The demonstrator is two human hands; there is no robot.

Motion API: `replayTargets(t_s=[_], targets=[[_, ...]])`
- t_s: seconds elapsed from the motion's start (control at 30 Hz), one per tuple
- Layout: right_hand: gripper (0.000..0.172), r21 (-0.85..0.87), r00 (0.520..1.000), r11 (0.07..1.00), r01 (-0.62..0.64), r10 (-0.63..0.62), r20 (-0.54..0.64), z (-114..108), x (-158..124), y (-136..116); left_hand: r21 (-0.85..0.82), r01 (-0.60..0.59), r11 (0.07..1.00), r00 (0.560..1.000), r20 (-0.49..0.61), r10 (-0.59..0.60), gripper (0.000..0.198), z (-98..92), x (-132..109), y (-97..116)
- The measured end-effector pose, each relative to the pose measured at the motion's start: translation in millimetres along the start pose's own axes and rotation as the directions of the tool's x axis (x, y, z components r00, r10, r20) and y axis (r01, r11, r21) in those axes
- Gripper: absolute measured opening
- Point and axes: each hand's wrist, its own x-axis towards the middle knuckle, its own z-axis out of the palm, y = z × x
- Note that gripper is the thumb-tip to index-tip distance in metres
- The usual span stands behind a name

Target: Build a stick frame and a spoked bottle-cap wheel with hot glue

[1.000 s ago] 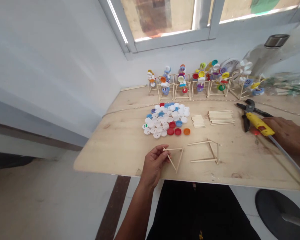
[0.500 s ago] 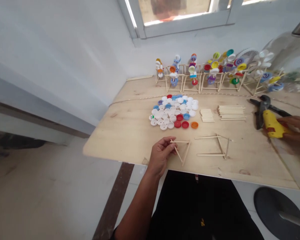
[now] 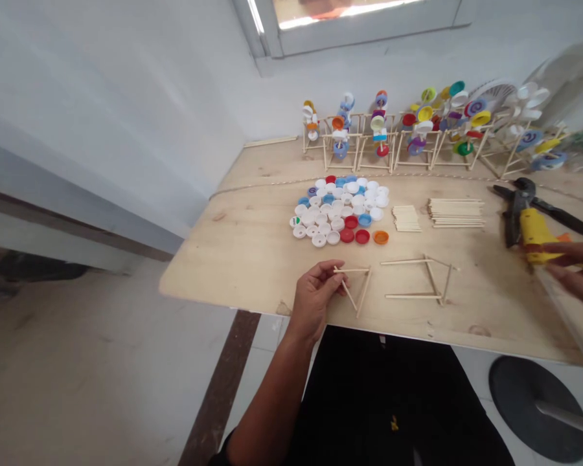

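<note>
My left hand (image 3: 317, 294) pinches a corner of a small triangular frame of wooden sticks (image 3: 363, 291) near the table's front edge. To its right lies another stick frame (image 3: 432, 278), with two long parallel sticks pointing left. My right hand (image 3: 580, 262), cut off by the picture's right edge, has its fingers stretched out and apart beside a yellow glue gun (image 3: 535, 234). The gun's orange trigger shows above the fingers. Black-handled pliers (image 3: 515, 207) lie just behind the gun.
Plastic bottle caps (image 3: 337, 213), short sticks (image 3: 407, 219) and longer sticks (image 3: 457, 213) lie mid-table. Behind a string (image 3: 272, 186) stand several stick frames with cap wheels (image 3: 340, 139). A white fan (image 3: 495, 94) is at the back right; a round black base (image 3: 539, 408) stands below.
My right hand has loosened from the glue gun, its fingers now spread. The left hand keeps its pinch on the triangular frame. The view has shifted slightly.
</note>
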Motion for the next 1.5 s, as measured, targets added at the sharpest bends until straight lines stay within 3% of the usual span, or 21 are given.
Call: replayTargets(t_s=[0.13, 0.27, 0.53, 0.8, 1.5], targets=[[0.051, 0.304, 0.986, 0.951, 0.049, -0.095, 0.138, 13.0, -31.1, -69.0, 0.053, -0.039, 0.998, 0.999, 0.014, 0.038, 0.026, 2.5, -1.4, -0.8], [0.047, 0.391, 0.977, 0.92, -0.028, -0.057, 0.206, 33.5, -34.9, -96.4, 0.12, -0.095, 0.988, 0.995, 0.032, 0.092, 0.025, 5.3, -2.0, 0.8], [0.038, 0.358, 0.971, 0.931, -0.075, -0.014, 0.238, 55.9, -41.2, -102.5, 0.19, -0.167, 0.968, 0.986, 0.054, 0.16, 0.022, 11.4, -1.0, 1.1], [0.034, 0.3, 0.97, 0.954, -0.014, -0.059, 0.234, 57.8, -41.9, -110.7, 0.237, -0.204, 0.95, 0.979, 0.074, 0.191, 0.022, 15.8, -2.1, -0.9], [0.032, 0.42, 0.962, 0.903, -0.094, -0.027, 0.273, 56.7, -52.9, -126.6, 0.286, -0.244, 0.927, 0.969, 0.116, 0.22, 0.02, 25.8, -2.7, -2.4]])
